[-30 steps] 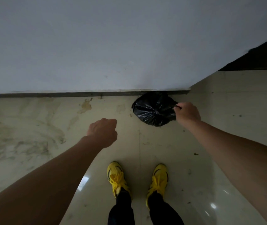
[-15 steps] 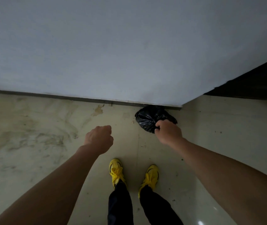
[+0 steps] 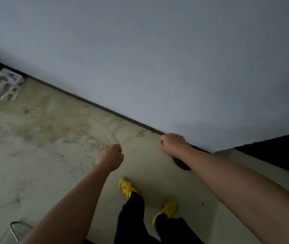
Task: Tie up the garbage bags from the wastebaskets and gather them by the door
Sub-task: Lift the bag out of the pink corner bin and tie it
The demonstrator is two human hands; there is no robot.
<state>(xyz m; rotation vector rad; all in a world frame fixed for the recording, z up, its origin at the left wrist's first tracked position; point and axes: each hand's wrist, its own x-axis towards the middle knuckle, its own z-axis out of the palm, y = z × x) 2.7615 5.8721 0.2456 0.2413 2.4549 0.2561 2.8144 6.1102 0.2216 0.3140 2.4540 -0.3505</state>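
The black garbage bag (image 3: pixel 181 162) is seen on the floor (image 3: pixel 52 147) at the wall (image 3: pixel 157 59) corner, now mostly hidden under the right forearm. The right hand (image 3: pixel 172 142), clamped on the bag half a second ago, is now loosely fisted above it and to its left, apparently empty. The left hand (image 3: pixel 111 157) remains curled, holding nothing. Bag judged released and deposited; view is swung left, suggesting departure for another wastebasket.

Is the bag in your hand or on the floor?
On the floor. A dark sliver of the bag shows under the right forearm by the wall, and the right hand is a fist beside it.
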